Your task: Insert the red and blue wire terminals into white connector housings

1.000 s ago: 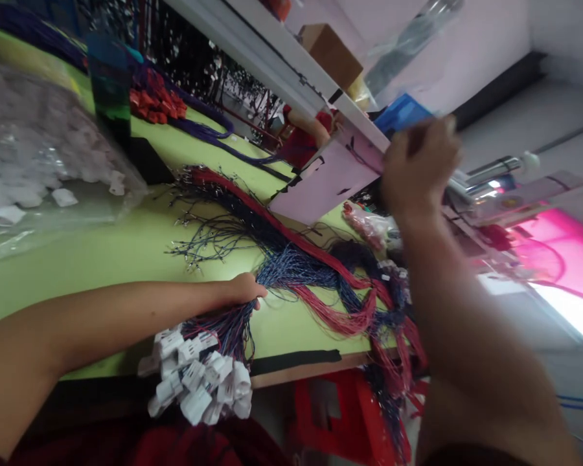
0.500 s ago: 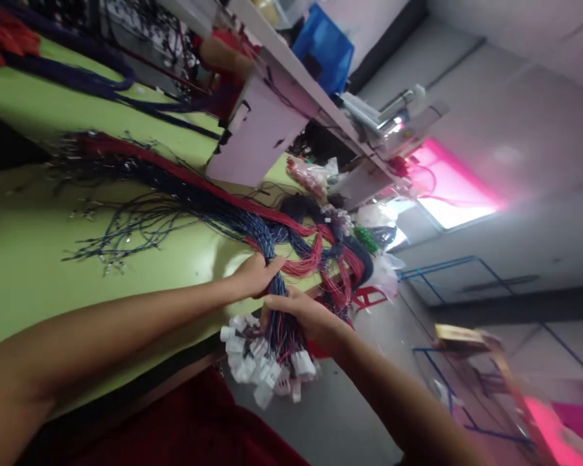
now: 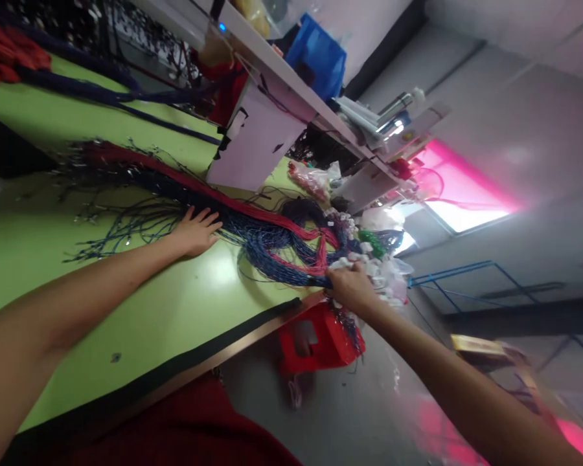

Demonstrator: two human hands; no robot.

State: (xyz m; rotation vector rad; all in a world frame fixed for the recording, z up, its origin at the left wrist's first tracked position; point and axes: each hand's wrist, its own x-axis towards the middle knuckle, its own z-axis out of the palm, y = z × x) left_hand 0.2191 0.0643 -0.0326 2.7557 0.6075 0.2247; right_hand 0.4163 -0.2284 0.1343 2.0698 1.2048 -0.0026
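Left hand (image 3: 194, 232) flat on long tangled red-and-blue wire bundle (image 3: 252, 223)

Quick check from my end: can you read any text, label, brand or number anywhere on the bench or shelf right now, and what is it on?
No readable text anywhere.
White plastic connectors by the right hand: no legible marking.
Pale lilac card hanging from the white shelf: dark marks only, too blurred to read.
Left hand rests on the red and blue wire bundle, unlabelled.
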